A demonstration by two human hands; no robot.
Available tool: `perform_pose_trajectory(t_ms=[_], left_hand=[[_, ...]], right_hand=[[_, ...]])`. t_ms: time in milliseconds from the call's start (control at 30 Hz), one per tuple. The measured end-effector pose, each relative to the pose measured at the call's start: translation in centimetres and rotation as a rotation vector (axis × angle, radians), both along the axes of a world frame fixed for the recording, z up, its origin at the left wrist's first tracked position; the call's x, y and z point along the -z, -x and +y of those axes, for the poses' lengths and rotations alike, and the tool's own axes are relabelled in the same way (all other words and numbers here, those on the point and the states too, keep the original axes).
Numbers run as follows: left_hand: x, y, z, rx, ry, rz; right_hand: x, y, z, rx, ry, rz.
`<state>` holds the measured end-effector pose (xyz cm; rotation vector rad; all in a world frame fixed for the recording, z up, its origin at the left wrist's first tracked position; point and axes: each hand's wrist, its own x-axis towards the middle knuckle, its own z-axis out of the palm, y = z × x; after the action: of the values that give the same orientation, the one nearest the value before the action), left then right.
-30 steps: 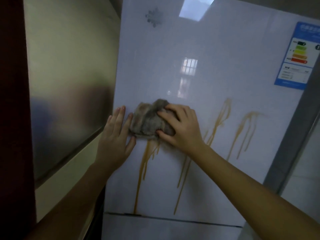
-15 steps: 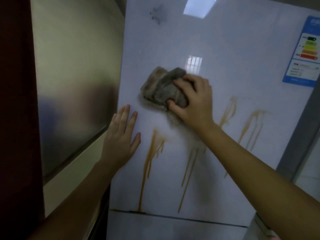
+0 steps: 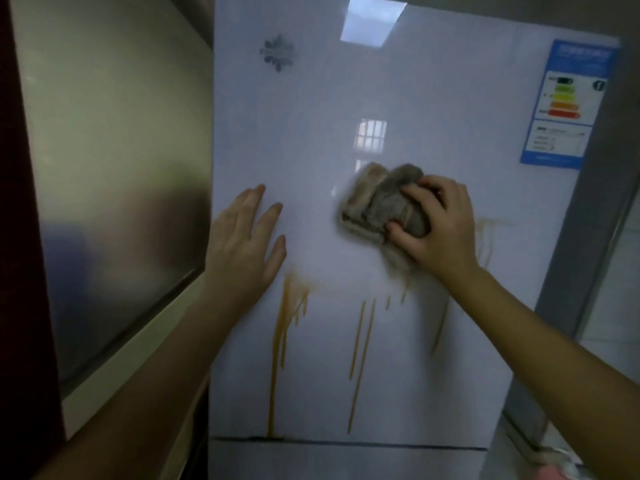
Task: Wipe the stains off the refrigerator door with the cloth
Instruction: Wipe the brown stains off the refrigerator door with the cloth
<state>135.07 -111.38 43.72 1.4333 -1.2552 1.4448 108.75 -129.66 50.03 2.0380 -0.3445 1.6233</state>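
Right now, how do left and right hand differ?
The left hand lies flat and straight; the right hand is curled round the cloth. The left hand touches the refrigerator door directly; the right hand presses the cloth to it. The left hand sits by the door's left edge; the right hand further right. Both rest on the door.

Left hand (image 3: 242, 244) laid flat on refrigerator door (image 3: 311, 133) at left, cloth (image 3: 377, 202) pressed on door under right hand (image 3: 440, 226) at right, stains (image 3: 280, 341) below both, label (image 3: 568, 102) stuck upper right
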Motion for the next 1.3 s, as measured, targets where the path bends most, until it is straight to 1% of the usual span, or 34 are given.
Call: perform_pose_trajectory(t_ms=[67, 167, 267, 333, 433, 533, 667, 767, 867, 933, 1000, 1133, 1233, 1300], left_hand=[[-2.8, 1.5, -1.2, 0.022, -0.006, -0.031], [-5.6, 3.2, -3.1, 0.029, -0.013, -0.043], [-5.5, 4.0, -4.5, 0.011, -0.027, -0.044], [-4.6, 4.2, -4.9, -0.006, -0.036, -0.044], [-3.9, 4.3, -5.2, -0.029, -0.031, -0.047], [-4.0, 4.5, -5.6, -0.054, -0.028, -0.032], [-3.5, 4.8, -5.9, -0.058, -0.044, 0.005], [-3.4, 4.7, -5.9, -0.06, -0.059, 0.001], [-3.4, 4.5, -5.9, -0.047, -0.062, -0.004], [-3.3, 4.6, -6.0, -0.051, -0.055, -0.005], [-3.2, 4.6, -6.1, -0.062, -0.034, -0.012], [-3.2, 4.8, -6.2, -0.074, -0.036, -0.007], [-3.2, 4.7, -6.4, -0.07, -0.042, 0.001], [-3.2, 4.6, -6.5, -0.061, -0.033, -0.005]], right_hand=[[-1.4, -1.4, 0.6, -0.031, -0.025, -0.042], [-1.0, -3.3, 1.5, -0.054, 0.02, 0.049], [0.9, -2.1, 0.7, -0.052, 0.081, 0.165], [2.1, 0.1, -0.7, -0.038, 0.097, 0.191], [2.7, 3.7, -2.5, 0.009, 0.087, 0.159], [1.1, 5.6, -3.1, 0.031, 0.055, 0.127], [-1.1, 4.1, -2.8, -0.019, 0.012, 0.057], [-1.1, 2.0, -1.9, -0.073, 0.01, 0.028], [0.5, 1.2, -1.7, -0.105, 0.063, 0.131], [1.9, 2.2, -2.3, -0.108, 0.121, 0.238], [2.7, 4.1, -3.3, -0.097, 0.14, 0.275], [1.3, 7.6, -4.8, -0.04, 0.075, 0.169], [-2.0, 8.4, -5.1, -0.024, 0.005, 0.029], [-3.9, 8.2, -4.9, -0.02, -0.006, -0.069]])
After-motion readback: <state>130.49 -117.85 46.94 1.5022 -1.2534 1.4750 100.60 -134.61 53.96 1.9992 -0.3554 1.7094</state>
